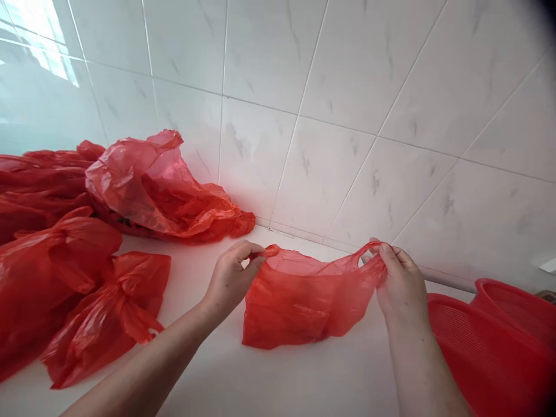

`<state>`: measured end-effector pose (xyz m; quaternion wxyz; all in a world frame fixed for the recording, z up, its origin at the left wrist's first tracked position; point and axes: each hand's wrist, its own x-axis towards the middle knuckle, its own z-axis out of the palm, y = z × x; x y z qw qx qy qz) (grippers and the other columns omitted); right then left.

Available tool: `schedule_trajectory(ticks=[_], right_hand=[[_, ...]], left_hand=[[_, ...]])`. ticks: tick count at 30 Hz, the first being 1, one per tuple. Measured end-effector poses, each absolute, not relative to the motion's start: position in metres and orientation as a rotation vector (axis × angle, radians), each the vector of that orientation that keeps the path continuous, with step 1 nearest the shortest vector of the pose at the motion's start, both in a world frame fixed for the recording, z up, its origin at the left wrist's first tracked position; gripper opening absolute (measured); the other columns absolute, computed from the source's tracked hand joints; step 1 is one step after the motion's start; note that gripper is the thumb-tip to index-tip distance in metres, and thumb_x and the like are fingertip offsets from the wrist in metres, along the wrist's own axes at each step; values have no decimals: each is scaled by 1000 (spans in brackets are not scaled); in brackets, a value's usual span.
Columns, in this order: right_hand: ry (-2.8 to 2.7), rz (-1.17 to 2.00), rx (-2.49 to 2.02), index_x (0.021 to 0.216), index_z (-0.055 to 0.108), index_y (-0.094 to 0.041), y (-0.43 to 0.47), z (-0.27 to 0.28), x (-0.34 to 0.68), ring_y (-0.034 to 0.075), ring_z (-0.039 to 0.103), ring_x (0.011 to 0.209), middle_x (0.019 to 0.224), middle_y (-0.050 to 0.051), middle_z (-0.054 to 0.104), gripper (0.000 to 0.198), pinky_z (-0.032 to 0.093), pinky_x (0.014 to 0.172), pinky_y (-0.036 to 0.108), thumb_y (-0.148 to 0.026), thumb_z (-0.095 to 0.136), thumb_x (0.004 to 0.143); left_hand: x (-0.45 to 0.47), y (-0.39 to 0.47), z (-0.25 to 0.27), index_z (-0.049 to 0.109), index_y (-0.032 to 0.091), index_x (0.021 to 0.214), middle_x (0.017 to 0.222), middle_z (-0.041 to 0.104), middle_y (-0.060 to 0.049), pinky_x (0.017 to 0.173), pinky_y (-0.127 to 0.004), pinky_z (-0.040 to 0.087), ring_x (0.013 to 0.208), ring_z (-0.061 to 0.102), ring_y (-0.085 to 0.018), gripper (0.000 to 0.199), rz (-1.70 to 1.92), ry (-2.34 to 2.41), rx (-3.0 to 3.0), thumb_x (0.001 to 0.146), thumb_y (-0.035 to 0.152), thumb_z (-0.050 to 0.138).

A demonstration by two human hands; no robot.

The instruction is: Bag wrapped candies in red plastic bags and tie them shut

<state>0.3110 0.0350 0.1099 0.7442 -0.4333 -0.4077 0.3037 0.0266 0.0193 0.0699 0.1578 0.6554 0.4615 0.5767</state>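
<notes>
- Between the two grips, a small red plastic bag [299,301] is hanging stretched, its bottom resting on the white counter [260,382].
- At the bag's left handle, the left hand [230,278] is pinching the thin loop shut between thumb and fingertips.
- At the bag's right handle, the right hand [402,284] is closing its fingers around the other loop, likewise gripping it tight, so the bag's mouth is being held open between them.
- Beside the right grip, two red baskets [486,347] are sitting nested at the counter's edge, near but apart from the bag.
- Left of the left grip, tied red bags [87,289] are lying in a cluster, and farther back a loose crumpled bag [160,191] is leaning toward the tiled wall [347,87].
- As a judgement, the film looks very thin: pulling the handles further apart could be tearing a loop or slipping one out of the pinch, letting the mouth collapse.
- Dark marks are showing faintly through the crumpled bag, too blurred to read; no other writing or brand is showing.
</notes>
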Motion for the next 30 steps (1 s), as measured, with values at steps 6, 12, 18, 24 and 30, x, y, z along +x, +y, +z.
schedule_trajectory(ticks=[6,12,18,24,30], right_hand=[[-642,901,-678,83,57,-22,52,120,308,20,64,97,98,2,67,22,51,84,38,-41,68,77],[-674,927,-502,88,58,-24,62,138,296,5,51,56,74,-6,58,15,50,64,22,-29,68,78],[-1000,948,-632,89,55,-22,44,139,266,6,24,38,49,-6,45,45,21,38,19,-64,38,88],[-1444,1126,-933,128,48,-25,27,135,242,12,52,55,59,-4,56,50,36,51,22,-49,56,85],[-1639,1087,-976,83,62,-18,32,134,236,11,45,61,65,-2,51,32,37,57,24,-50,55,86]], left_hand=[[35,36,130,60,18,75,67,56,3,53,-19,37,58,47,-8,9,1933,1097,1425,78,26,63],[51,46,168,53,18,79,75,54,2,51,-17,44,61,52,-8,18,1883,646,1101,79,32,65],[70,36,161,56,19,80,78,60,1,65,-22,51,71,57,-10,16,1733,675,1207,78,30,67],[84,29,139,56,17,77,74,61,-1,66,-28,52,69,60,-13,16,1475,735,1348,78,28,66],[87,23,126,58,20,96,91,61,-5,71,-35,54,79,62,-18,16,1527,671,1718,81,21,62]])
